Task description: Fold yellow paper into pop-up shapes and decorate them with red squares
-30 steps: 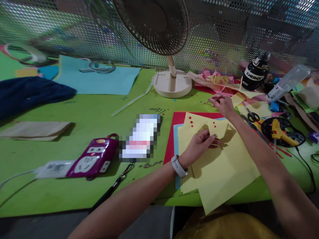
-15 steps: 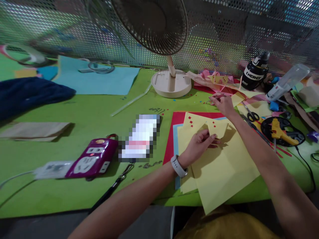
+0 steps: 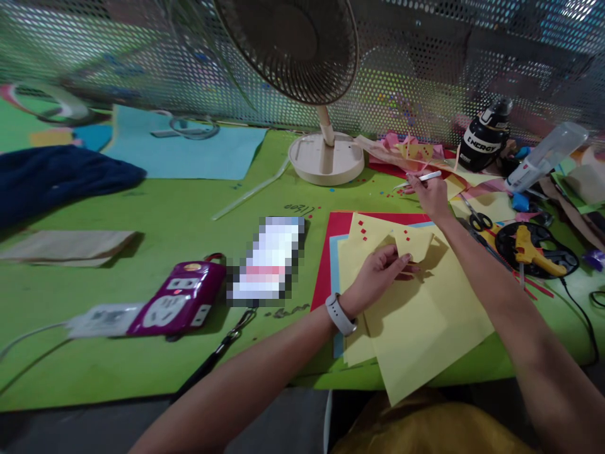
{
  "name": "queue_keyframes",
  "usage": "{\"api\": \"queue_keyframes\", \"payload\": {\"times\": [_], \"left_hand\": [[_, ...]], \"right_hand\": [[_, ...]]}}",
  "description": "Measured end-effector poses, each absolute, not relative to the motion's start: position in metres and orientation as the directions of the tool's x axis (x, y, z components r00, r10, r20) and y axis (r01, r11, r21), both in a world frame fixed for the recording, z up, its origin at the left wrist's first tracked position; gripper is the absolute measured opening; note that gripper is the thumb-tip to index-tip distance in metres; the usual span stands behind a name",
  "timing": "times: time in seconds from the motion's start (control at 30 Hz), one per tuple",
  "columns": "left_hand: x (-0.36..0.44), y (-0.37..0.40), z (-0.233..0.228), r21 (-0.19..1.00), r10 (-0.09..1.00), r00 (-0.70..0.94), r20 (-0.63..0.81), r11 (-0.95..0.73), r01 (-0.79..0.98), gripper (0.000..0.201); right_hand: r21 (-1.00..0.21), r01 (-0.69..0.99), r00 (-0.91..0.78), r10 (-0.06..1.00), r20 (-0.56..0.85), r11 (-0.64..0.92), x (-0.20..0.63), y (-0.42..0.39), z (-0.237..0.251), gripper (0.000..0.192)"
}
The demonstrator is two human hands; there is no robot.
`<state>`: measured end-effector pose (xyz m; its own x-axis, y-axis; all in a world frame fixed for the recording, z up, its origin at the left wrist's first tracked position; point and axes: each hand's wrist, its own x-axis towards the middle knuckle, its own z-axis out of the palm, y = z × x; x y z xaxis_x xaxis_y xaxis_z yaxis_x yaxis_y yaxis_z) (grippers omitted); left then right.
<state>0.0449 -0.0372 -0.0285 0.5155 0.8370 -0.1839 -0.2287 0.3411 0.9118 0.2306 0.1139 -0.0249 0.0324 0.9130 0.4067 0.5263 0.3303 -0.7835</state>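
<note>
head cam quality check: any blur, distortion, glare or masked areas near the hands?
Head view: wide-angle bowing curves the table edge and perforated screen. Both hands are fairly sharp: left hand on the yellow paper, right hand pinching a thin white tool. A pixelated mask hides one item. Bright glare on the screen top right; soft shadows under the forearms.

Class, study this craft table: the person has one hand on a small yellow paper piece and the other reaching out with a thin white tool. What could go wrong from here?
1. The fan stands close behind; if running, it could scatter the tiny red squares.
2. The right hand with the thin white tool reaches near scissors and a glue gun; the forearm might knock them.
3. The left hand holds the small yellow piece lightly; it may slip.
</note>
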Motion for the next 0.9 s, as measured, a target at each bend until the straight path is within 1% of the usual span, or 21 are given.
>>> {"api": "queue_keyframes", "payload": {"times": [0.1, 0.17, 0.27, 0.4, 0.47, 0.53, 0.9], "left_hand": [[0.046, -0.036, -0.03, 0.907, 0.834, 0.522, -0.177, 0.344, -0.242, 0.035], [0.047, -0.036, -0.031, 0.902, 0.838, 0.516, -0.177, 0.347, -0.255, 0.034], [0.048, -0.035, -0.031, 0.901, 0.844, 0.508, -0.171, 0.343, -0.267, 0.036], [0.048, -0.034, -0.03, 0.905, 0.835, 0.527, -0.155, 0.334, -0.263, 0.038], [0.048, -0.034, -0.03, 0.906, 0.831, 0.535, -0.155, 0.336, -0.258, 0.037], [0.048, -0.034, -0.031, 0.905, 0.828, 0.539, -0.156, 0.338, -0.258, 0.036], [0.047, -0.034, -0.031, 0.912, 0.829, 0.539, -0.149, 0.326, -0.249, 0.037]], "right_hand": [[-0.819, 0.461, 0.081, 0.902, 0.423, 0.343, 0.233, 0.116, -0.018, 0.056], [-0.797, 0.481, 0.09, 0.884, 0.459, 0.365, 0.234, 0.115, -0.014, 0.058], [-0.714, 0.597, 0.041, 0.876, 0.481, 0.365, 0.234, 0.111, -0.013, 0.056], [-0.549, 0.754, -0.067, 0.874, 0.481, 0.36, 0.231, 0.106, -0.02, 0.047], [-0.475, 0.796, -0.107, 0.859, 0.5, 0.376, 0.23, 0.106, -0.023, 0.045], [-0.435, 0.814, -0.127, 0.85, 0.511, 0.384, 0.229, 0.106, -0.026, 0.044], [-0.495, 0.767, -0.154, 0.867, 0.474, 0.407, 0.23, 0.107, -0.029, 0.036]]}}
